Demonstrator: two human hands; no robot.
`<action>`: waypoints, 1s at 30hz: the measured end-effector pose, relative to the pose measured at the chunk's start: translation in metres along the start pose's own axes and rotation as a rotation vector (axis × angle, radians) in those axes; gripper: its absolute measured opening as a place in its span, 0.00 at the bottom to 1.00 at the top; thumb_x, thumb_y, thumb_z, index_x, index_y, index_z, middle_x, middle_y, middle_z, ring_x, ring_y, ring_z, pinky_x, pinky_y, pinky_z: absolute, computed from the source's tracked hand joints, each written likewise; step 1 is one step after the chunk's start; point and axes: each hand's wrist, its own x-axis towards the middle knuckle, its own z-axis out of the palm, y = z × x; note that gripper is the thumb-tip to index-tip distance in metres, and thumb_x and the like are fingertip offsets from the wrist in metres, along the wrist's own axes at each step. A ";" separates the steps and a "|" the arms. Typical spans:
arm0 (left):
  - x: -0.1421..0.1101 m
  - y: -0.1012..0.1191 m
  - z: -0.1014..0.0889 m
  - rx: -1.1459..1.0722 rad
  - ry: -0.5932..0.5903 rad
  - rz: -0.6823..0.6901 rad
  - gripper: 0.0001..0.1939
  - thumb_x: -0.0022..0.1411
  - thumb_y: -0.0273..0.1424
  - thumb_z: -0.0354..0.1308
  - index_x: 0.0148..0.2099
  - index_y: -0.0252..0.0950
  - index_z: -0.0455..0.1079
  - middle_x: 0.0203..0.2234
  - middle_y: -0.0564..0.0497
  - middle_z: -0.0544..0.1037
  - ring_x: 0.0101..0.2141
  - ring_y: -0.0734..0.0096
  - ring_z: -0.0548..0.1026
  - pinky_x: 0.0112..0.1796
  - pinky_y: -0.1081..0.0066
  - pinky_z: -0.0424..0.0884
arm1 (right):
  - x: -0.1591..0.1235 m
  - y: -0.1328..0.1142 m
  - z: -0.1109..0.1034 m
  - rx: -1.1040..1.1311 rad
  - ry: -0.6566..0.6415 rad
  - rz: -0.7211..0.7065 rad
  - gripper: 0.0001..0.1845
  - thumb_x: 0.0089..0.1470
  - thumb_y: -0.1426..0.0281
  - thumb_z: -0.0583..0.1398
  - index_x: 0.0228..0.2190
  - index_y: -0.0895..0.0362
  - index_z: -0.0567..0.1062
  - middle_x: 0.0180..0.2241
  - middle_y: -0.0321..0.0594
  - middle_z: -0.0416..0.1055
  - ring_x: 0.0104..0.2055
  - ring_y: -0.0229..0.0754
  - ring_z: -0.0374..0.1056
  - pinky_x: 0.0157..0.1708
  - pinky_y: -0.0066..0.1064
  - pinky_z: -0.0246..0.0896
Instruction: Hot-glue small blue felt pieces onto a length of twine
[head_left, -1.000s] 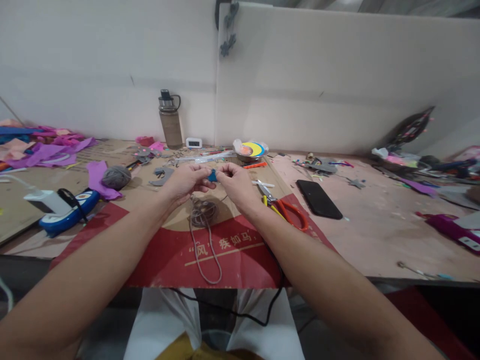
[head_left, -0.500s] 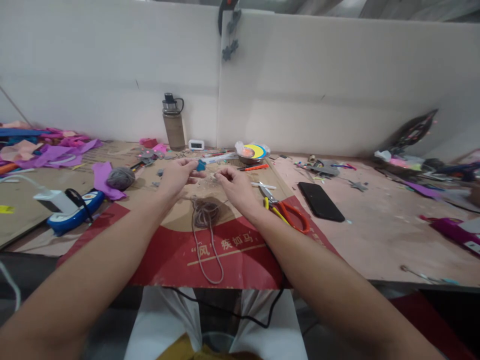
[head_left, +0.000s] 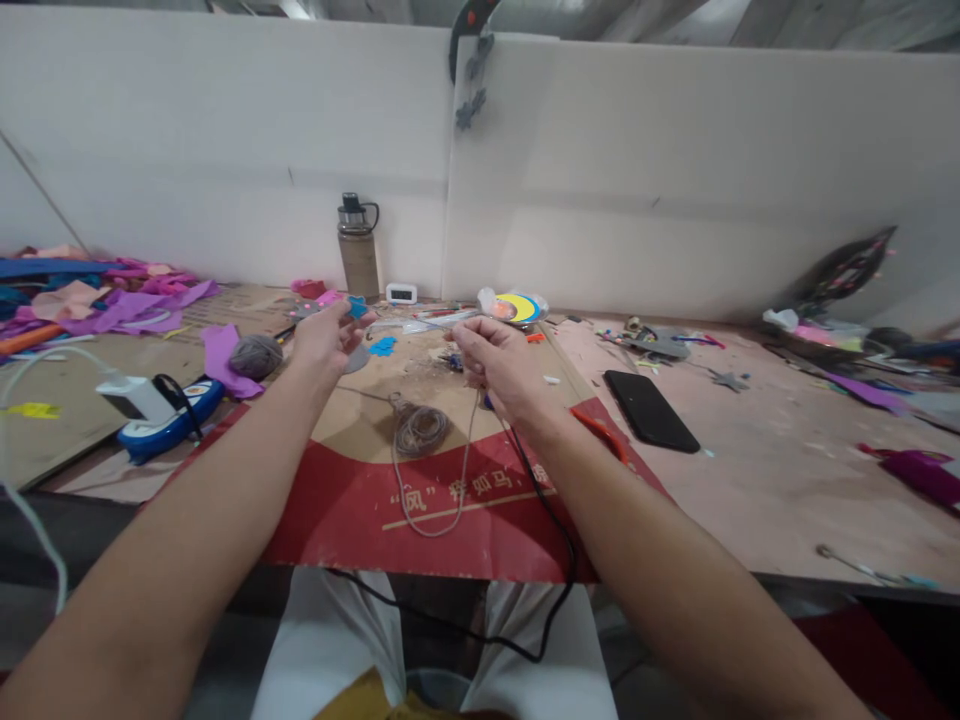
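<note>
My left hand (head_left: 324,345) pinches a small blue felt piece (head_left: 357,306) above the back of the board. A thin strand runs from that piece to my right hand (head_left: 495,362), whose thumb and fingers are closed on a thin cord (head_left: 471,440). The cord drops in a loop onto the red printed sheet, by a coil of grey-brown cord (head_left: 421,431). Another blue felt cutout (head_left: 383,346) lies between the hands, and a grey piece (head_left: 356,358) is just below my left fingers. Red-handled scissors (head_left: 600,430) are mostly hidden under my right forearm.
A phone (head_left: 651,410) lies to the right. On the left are a grey yarn ball (head_left: 256,356), a blue power strip (head_left: 171,420) and purple felt scraps (head_left: 142,312). A bottle (head_left: 358,250) stands by the white partition. A black cable (head_left: 559,510) hangs over the front edge.
My hands have moved apart, the left going left and up with the blue felt piece, the right going right. A strand now stretches between them, and cord hangs from my right hand.
</note>
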 end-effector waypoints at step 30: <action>-0.013 -0.012 0.004 0.086 -0.287 0.199 0.02 0.56 0.27 0.59 0.32 0.33 0.69 0.24 0.52 0.77 0.23 0.77 0.77 0.17 0.82 0.63 | 0.022 0.051 -0.042 -0.600 0.089 0.480 0.06 0.42 0.71 0.63 0.27 0.58 0.73 0.18 0.35 0.64 0.19 0.38 0.60 0.19 0.30 0.53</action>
